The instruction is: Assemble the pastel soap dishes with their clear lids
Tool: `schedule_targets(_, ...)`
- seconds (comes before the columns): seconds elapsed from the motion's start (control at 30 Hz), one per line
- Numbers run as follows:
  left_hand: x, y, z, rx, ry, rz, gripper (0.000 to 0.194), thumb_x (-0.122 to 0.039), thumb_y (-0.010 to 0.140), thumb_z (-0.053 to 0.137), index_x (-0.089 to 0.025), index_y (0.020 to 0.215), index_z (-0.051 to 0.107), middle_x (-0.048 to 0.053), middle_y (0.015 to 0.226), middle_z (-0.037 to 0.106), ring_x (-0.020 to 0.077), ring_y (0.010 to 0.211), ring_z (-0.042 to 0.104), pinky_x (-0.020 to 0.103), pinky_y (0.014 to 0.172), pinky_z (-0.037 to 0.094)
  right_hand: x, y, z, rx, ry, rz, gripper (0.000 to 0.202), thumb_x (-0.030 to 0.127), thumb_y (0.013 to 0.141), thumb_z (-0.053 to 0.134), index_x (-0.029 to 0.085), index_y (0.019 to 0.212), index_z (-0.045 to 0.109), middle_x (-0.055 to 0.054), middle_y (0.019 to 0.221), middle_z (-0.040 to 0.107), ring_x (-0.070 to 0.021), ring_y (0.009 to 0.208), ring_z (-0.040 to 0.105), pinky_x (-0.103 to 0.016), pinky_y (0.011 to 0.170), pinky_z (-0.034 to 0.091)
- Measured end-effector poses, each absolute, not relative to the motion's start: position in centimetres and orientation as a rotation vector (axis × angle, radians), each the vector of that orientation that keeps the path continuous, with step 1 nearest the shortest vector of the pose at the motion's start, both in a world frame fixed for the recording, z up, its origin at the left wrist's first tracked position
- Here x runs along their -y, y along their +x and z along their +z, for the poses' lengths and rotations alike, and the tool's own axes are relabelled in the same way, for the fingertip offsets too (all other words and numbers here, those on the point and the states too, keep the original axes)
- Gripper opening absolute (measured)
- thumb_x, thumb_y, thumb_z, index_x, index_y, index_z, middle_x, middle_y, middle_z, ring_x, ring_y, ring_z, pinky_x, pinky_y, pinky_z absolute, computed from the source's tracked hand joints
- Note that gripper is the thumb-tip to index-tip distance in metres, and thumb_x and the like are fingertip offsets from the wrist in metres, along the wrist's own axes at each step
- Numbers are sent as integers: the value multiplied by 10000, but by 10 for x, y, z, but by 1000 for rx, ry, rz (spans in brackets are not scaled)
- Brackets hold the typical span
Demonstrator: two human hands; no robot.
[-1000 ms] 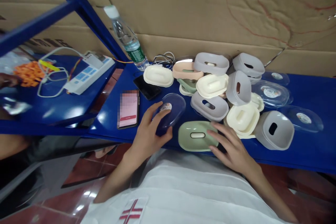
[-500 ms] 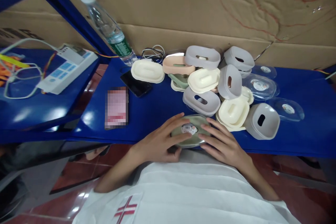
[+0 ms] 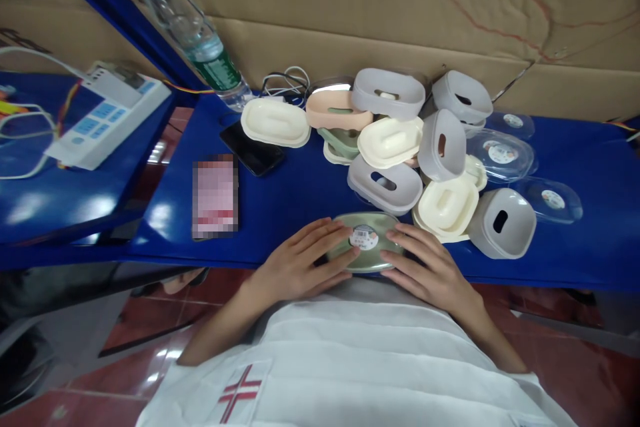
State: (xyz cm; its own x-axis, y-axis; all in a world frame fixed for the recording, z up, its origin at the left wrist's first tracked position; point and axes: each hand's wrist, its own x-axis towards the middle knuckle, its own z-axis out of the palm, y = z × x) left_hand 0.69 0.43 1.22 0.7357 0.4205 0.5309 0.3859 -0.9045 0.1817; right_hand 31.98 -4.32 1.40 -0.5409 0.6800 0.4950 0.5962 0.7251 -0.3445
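A clear oval plastic lid (image 3: 371, 260) covers the sage-green oval plastic box (image 3: 370, 219) on the glossy blue tabletop (image 3: 295, 193), between left hand (image 3: 295, 263) and right hand (image 3: 440, 270); fingers rest on top, but with thumbs hidden, I cannot tell if either clamps it

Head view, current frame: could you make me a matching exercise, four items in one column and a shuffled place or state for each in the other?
Column one
1. Bottle
2. Power strip
3. Phone with the dark screen
4. Green box

Column two
A. Partly hidden by a cream tray
B. Under a clear lid, between the left hand and the right hand
C. Has a green label
D. On the blue surface at the far left of the picture

Right pairs: 1-C, 2-D, 3-A, 4-B
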Motion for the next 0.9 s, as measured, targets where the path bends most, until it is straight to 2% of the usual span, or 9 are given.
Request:
schedule_targets(0.13,-8,10,12,-689,2894,919,406,-327,991,781,-231,1368,663,124,1402,731,284,1401,668,484,1164,609,42,315,15,2346,-988,129,494,211,1002,767,323,1473,670,-82,1406,717,-279,1472,585,-483,1120,622)
schedule_targets(0.27,-9,4,18,-749,2924,911,370,-280,971,770,-220,1320,663,142,1375,726,288,1356,688,484,1138,619,41,313,11,2431,-994,88,545,220,1016,748,306,1538,619,-106,1481,680,-292,1505,551,-513,1183,568)
schedule_targets(0.37,-8,-10,23,-871,2910,893,436,-406,931,828,-239,1293,652,154,1346,721,322,1309,700,529,1116,616,42,315,7,2394,-1042,21,568,314,1021,752,312,1564,588,-108,1512,673,-303,1479,575,-544,1221,517)
schedule_targets(0.47,-9,-23,25,-1113,2887,888,523,-505,887,875,-258,1279,633,160,1322,716,361,1268,707,585,1110,591,43,316,3,2276,-1183,-114,646,340,1012,758,341,1612,519,-104,1581,626,-331,1474,567,-587,1244,448)
schedule_targets(0.57,-15,-29,24,-1386,2877,872,476,-409,912,859,-272,1296,613,154,1348,706,366,1278,700,600,1131,557,40,313,1,2182,-1366,-198,715,330,1022,736,338,1667,428,-122,1626,582,-366,1481,543,-626,1253,373)
schedule_targets(0.67,-23,-28,21,-1573,2833,852,477,-344,946,812,-256,1356,585,174,1408,688,384,1312,676,620,1131,537,35,309,1,2162,-1464,-213,721,314,1036,713,305,1685,400,-139,1540,647,-362,1426,577,-620,1258,326)
schedule_targets(0.8,-21,-23,20,-1643,2842,986,447,-193,952,771,-233,1360,593,195,1426,681,390,1319,666,627,1130,516,31,310,1,2074,-1498,-275,563,251,1016,732,326,1553,584,-103,1296,735,-312,1230,660,-579,1203,386)
schedule_targets(0.9,-12,-9,24,-1372,2920,1052,421,-111,957,729,-234,1346,622,154,1356,733,331,1246,702,523,1084,547,32,315,2,1969,-1452,-262,474,213,1006,733,349,1455,664,-84,1249,731,-300,1182,669,-537,1120,464)
